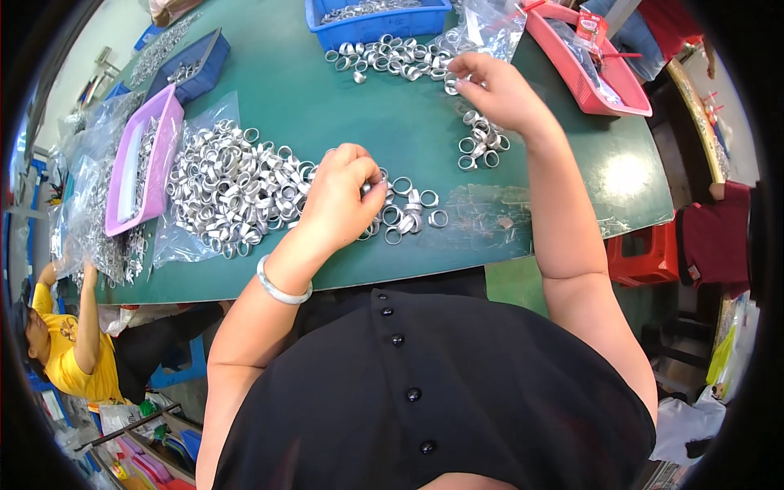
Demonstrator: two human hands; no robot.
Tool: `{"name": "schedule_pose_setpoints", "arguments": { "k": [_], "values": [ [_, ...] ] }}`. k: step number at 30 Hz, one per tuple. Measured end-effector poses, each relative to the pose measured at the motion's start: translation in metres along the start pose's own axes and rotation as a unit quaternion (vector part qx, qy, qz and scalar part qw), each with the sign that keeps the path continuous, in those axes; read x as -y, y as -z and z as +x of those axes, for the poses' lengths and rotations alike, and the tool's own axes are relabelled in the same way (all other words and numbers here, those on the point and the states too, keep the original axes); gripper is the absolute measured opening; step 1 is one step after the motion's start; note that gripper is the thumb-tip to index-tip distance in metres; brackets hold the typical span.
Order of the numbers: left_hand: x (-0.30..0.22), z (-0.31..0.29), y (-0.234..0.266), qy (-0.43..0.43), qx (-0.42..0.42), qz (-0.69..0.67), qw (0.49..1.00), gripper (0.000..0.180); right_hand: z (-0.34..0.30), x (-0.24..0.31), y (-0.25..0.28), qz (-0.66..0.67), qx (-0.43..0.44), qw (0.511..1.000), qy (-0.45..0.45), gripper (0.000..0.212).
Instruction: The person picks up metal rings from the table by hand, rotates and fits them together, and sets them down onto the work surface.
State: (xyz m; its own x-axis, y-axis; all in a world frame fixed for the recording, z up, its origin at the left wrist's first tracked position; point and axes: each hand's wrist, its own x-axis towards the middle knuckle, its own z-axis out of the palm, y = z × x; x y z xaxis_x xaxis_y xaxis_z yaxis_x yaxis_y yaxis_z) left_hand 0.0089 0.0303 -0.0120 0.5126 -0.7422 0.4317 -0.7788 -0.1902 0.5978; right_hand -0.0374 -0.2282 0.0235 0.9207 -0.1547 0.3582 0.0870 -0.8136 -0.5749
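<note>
A large heap of silver metal rings (pixel 237 184) lies partly on a clear plastic bag on the green table (pixel 392 122). At the heap's right edge is my left hand (pixel 347 192), its fingers curled and closed over the rings; what they grip is mostly hidden. Loose rings (pixel 408 214) lie just right of it. Farther off, my right hand (pixel 500 91) is closed, thumb and fingertips around a ring (pixel 452 84) at the end of a spread group of rings (pixel 400 57). A smaller cluster of rings (pixel 483 143) sits below that hand.
A blue bin (pixel 376 31) with metal pieces stands at the far side. Left are a purple basket (pixel 122 184) and another blue bin (pixel 214 67); a pink basket (pixel 572 77) is far right. A person in yellow (pixel 69 351) works at left. A red stool (pixel 645 257) stands right.
</note>
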Motion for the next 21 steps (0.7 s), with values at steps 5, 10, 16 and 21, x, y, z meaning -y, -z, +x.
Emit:
{"name": "schedule_pose_setpoints", "arguments": {
  "k": [5, 10, 16, 21],
  "values": [
    [-0.003, -0.002, 0.007, -0.032, 0.051, 0.041, 0.997, 0.012, -0.015, -0.002, 0.024, -0.051, 0.181, 0.980, 0.065, 0.044],
    [-0.010, 0.000, 0.013, -0.036, 0.073, 0.059, 0.995, 0.017, -0.033, 0.017, 0.019, -0.128, 0.303, 0.938, 0.106, 0.050],
    [-0.014, 0.001, 0.013, -0.044, 0.065, 0.076, 0.994, 0.022, -0.053, 0.021, 0.004, -0.221, 0.256, 0.937, 0.086, 0.036],
    [-0.012, -0.001, 0.015, -0.046, 0.064, 0.077, 0.994, 0.024, -0.061, 0.028, 0.003, -0.231, 0.283, 0.929, 0.069, 0.029]
  ]
}}
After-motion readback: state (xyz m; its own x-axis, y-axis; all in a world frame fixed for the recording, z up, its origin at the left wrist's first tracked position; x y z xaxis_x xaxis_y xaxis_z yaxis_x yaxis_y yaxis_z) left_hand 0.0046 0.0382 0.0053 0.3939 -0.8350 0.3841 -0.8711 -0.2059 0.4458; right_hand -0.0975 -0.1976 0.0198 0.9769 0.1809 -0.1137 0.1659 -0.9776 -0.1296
